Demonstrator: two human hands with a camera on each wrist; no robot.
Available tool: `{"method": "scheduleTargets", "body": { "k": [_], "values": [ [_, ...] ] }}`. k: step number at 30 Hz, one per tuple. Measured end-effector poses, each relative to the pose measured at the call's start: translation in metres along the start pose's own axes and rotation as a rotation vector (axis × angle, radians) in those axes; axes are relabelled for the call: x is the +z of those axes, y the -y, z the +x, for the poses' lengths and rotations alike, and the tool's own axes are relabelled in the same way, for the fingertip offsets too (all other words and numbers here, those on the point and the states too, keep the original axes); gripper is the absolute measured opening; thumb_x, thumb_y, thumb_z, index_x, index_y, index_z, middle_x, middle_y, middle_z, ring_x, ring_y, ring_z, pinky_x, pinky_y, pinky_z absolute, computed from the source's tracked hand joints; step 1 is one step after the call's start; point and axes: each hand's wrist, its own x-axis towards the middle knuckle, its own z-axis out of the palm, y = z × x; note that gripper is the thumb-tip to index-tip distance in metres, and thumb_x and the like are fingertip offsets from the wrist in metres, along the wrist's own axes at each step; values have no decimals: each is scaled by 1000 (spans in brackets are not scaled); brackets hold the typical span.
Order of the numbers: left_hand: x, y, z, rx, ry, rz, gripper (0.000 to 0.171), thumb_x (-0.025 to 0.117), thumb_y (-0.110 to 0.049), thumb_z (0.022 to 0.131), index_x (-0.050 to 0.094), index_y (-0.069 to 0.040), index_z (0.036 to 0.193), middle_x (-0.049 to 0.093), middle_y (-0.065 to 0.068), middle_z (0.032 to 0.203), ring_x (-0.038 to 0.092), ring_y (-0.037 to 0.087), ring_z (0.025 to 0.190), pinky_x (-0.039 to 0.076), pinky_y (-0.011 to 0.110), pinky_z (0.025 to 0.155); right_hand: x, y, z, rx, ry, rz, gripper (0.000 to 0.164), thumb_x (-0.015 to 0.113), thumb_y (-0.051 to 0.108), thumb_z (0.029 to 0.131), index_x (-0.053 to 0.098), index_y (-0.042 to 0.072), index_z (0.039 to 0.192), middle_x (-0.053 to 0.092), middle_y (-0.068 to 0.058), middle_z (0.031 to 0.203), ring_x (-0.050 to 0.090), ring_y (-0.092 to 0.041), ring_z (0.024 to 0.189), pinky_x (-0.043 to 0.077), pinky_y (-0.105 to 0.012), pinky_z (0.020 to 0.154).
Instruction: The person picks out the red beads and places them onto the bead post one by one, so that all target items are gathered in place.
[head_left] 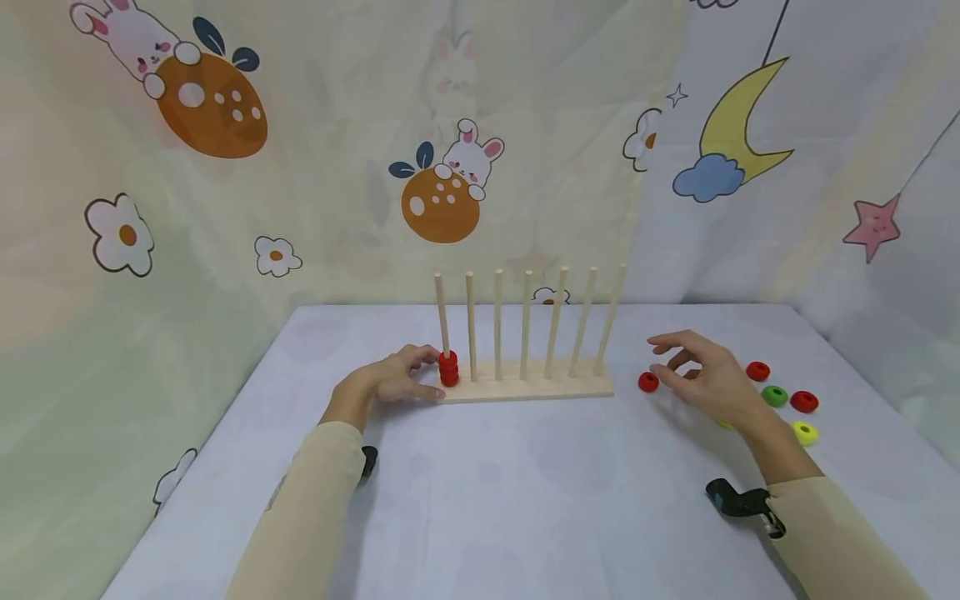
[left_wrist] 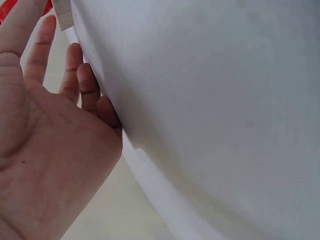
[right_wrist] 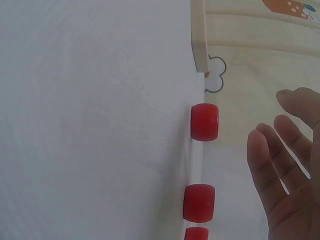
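Note:
A wooden stand [head_left: 525, 387] with a row of several upright pegs sits at the table's far middle. Red beads [head_left: 448, 369] are stacked at the foot of its leftmost peg. My left hand [head_left: 390, 377] lies at the stand's left end, its fingers loosely bent beside the beads; in the left wrist view the wooden end [left_wrist: 63, 14] shows just past the fingertips. Over the table to the right hovers my right hand [head_left: 708, 375], fingers parted and holding nothing. A single red bead [head_left: 648, 382] rests below its thumb; the right wrist view shows that red bead [right_wrist: 204, 122] apart from the fingers.
Right of my right hand lie two more red beads [head_left: 805, 402], a green bead [head_left: 775, 396] and a yellow bead [head_left: 806, 432]. Another yellow piece is mostly hidden under that hand. A patterned cloth [head_left: 337, 167] hangs behind the white table [head_left: 517, 500].

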Motion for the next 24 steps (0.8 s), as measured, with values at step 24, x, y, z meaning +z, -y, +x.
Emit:
{"method": "scheduleTargets", "body": {
  "k": [24],
  "values": [
    [-1, 4, 2, -12, 1, -53, 67, 84, -39, 84, 52, -30, 142, 40, 5, 156, 33, 33, 147, 31, 64, 117, 0, -1, 11, 280, 229, -85, 64, 78, 41, 91, 54, 12, 143, 62, -17, 135, 66, -38, 113, 58, -34, 73]
  ]
}}
